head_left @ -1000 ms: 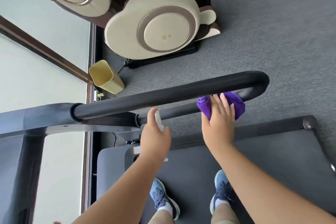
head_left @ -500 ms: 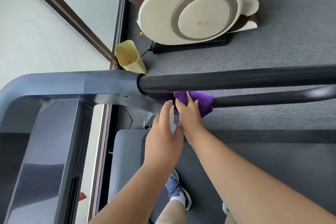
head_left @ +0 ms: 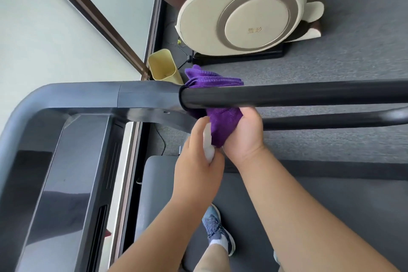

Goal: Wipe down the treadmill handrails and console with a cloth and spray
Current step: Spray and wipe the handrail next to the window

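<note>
The rail (head_left: 287, 95) has my cloth (head_left: 223, 121) wrapped round it, squeezed by my right hand (head_left: 245, 137) to rub it, while my left hand (head_left: 198, 165) grips the spray (head_left: 208, 148).

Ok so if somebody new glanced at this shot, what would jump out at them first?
Probably the purple cloth, wrapped over the black handrail mid-frame where it joins the grey frame, gripped from below by the right hand. Beside it the left hand holds a small white spray bottle. Behind, at top, a big cream massage chair sits on the grey carpet.
</note>
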Motion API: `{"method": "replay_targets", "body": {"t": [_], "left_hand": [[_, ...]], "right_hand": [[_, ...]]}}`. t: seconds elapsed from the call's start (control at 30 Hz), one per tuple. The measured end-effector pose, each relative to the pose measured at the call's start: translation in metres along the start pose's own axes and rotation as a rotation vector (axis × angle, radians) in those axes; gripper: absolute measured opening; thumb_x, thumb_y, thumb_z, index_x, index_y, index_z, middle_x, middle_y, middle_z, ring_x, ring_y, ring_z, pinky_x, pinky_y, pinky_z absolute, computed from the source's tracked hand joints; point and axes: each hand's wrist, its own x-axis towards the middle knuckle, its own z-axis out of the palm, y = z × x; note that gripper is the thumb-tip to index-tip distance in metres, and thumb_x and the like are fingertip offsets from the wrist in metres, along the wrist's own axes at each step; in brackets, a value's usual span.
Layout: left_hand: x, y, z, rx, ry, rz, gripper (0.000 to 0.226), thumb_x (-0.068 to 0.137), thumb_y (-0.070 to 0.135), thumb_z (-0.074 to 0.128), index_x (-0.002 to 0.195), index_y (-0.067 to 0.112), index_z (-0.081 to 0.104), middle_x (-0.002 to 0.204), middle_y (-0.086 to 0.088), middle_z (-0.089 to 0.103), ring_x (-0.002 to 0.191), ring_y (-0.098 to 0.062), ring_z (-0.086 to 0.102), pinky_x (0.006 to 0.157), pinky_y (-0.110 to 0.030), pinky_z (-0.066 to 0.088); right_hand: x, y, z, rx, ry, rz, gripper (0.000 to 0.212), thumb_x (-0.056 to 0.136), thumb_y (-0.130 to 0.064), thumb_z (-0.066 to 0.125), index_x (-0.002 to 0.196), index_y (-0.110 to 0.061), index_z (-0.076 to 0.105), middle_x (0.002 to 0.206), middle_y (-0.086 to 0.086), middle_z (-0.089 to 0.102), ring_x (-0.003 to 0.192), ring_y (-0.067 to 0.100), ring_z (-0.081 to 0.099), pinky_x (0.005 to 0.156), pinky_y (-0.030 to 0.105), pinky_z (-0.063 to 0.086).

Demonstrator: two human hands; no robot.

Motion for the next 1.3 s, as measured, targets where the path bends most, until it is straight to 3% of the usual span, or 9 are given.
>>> {"method": "replay_targets", "body": {"t": [0.13, 0.3, 0.43, 0.53, 0.67, 0.8, 1.0, 1.13, 1.3], "left_hand": [[-0.005, 0.006, 0.01, 0.021, 0.052, 0.038, 0.064, 0.091, 0.018, 0.06, 0.135, 0.055, 0.032, 0.123, 0.018, 0.063, 0.111, -0.015, 0.062, 0.088, -0.036, 0.053], [-0.008, 0.014, 0.025, 0.039, 0.056, 0.094, 0.066, 0.092, 0.014, 0.063, 0.125, 0.061, 0.032, 0.118, 0.058, 0.041, 0.11, 0.02, 0.047, 0.083, 0.002, 0.036], [-0.009, 0.017, 0.039, 0.074, 0.04, 0.083, 0.066, 0.091, 0.014, 0.063, 0.131, 0.058, 0.033, 0.122, 0.036, 0.054, 0.108, 0.0, 0.055, 0.078, -0.003, 0.039], [-0.008, 0.023, 0.05, 0.117, 0.034, 0.08, 0.063, 0.091, 0.017, 0.064, 0.137, 0.05, 0.036, 0.133, 0.017, 0.059, 0.112, -0.012, 0.059, 0.084, -0.023, 0.046], [-0.007, 0.039, 0.067, 0.136, -0.01, 0.08, 0.065, 0.092, 0.019, 0.063, 0.134, 0.057, 0.031, 0.127, 0.02, 0.06, 0.106, -0.01, 0.06, 0.081, -0.02, 0.047], [-0.009, 0.058, 0.086, 0.143, -0.04, 0.094, 0.064, 0.093, 0.021, 0.062, 0.142, 0.05, 0.033, 0.133, 0.013, 0.06, 0.113, -0.015, 0.059, 0.09, -0.034, 0.05], [-0.013, 0.087, 0.114, 0.124, -0.071, 0.133, 0.063, 0.092, 0.022, 0.062, 0.142, 0.048, 0.033, 0.131, 0.019, 0.057, 0.115, -0.012, 0.056, 0.092, -0.036, 0.048], [-0.019, 0.098, 0.125, 0.111, -0.106, 0.148, 0.065, 0.093, 0.021, 0.062, 0.141, 0.052, 0.031, 0.132, 0.017, 0.057, 0.112, -0.014, 0.054, 0.089, -0.034, 0.045], [-0.023, 0.105, 0.128, 0.132, -0.136, 0.161, 0.063, 0.095, 0.022, 0.062, 0.144, 0.049, 0.032, 0.137, 0.014, 0.056, 0.117, -0.013, 0.053, 0.09, -0.029, 0.039]], "right_hand": [[0.006, 0.01, -0.018, -0.594, 0.173, -0.067, 0.018, 0.096, -0.032, 0.062, 0.109, -0.027, 0.073, 0.11, 0.001, 0.077, 0.105, 0.02, 0.073, 0.094, 0.035, 0.059], [0.022, 0.011, -0.056, -1.134, 0.214, -0.192, 0.024, 0.095, -0.047, 0.06, 0.08, -0.029, 0.062, 0.078, -0.005, 0.066, 0.083, 0.022, 0.067, 0.086, 0.051, 0.057], [0.034, -0.008, -0.077, -1.592, 0.157, -0.341, 0.022, 0.096, -0.038, 0.06, 0.085, -0.019, 0.063, 0.083, -0.004, 0.064, 0.101, 0.025, 0.059, 0.094, 0.038, 0.049], [0.036, -0.024, -0.083, -1.898, 0.018, -0.485, 0.013, 0.092, -0.025, 0.059, 0.101, -0.023, 0.068, 0.096, -0.005, 0.069, 0.106, 0.02, 0.057, 0.11, 0.033, 0.038], [0.035, -0.033, -0.1, -2.21, -0.076, -0.53, 0.023, 0.089, -0.022, 0.063, 0.111, -0.017, 0.064, 0.107, -0.003, 0.071, 0.11, 0.021, 0.063, 0.116, 0.035, 0.034], [0.019, -0.077, -0.136, -2.342, 0.051, -0.635, 0.023, 0.075, -0.013, 0.079, 0.097, -0.009, 0.071, 0.089, 0.005, 0.075, 0.096, 0.026, 0.069, 0.112, 0.042, 0.043], [-0.024, -0.135, -0.17, -2.39, 0.206, -0.547, 0.055, 0.08, -0.011, 0.079, 0.133, -0.004, 0.065, 0.139, 0.011, 0.067, 0.14, 0.025, 0.054, 0.127, 0.044, 0.025], [-0.045, -0.172, -0.175, -2.253, 0.49, -0.525, 0.054, 0.083, -0.013, 0.075, 0.135, -0.007, 0.061, 0.141, 0.008, 0.065, 0.144, 0.024, 0.048, 0.13, 0.043, 0.014], [-0.059, -0.213, -0.161, -2.051, 0.714, -0.772, 0.05, 0.076, 0.001, 0.073, 0.124, -0.004, 0.065, 0.119, 0.015, 0.07, 0.122, 0.04, 0.06, 0.116, 0.047, 0.041]]}}
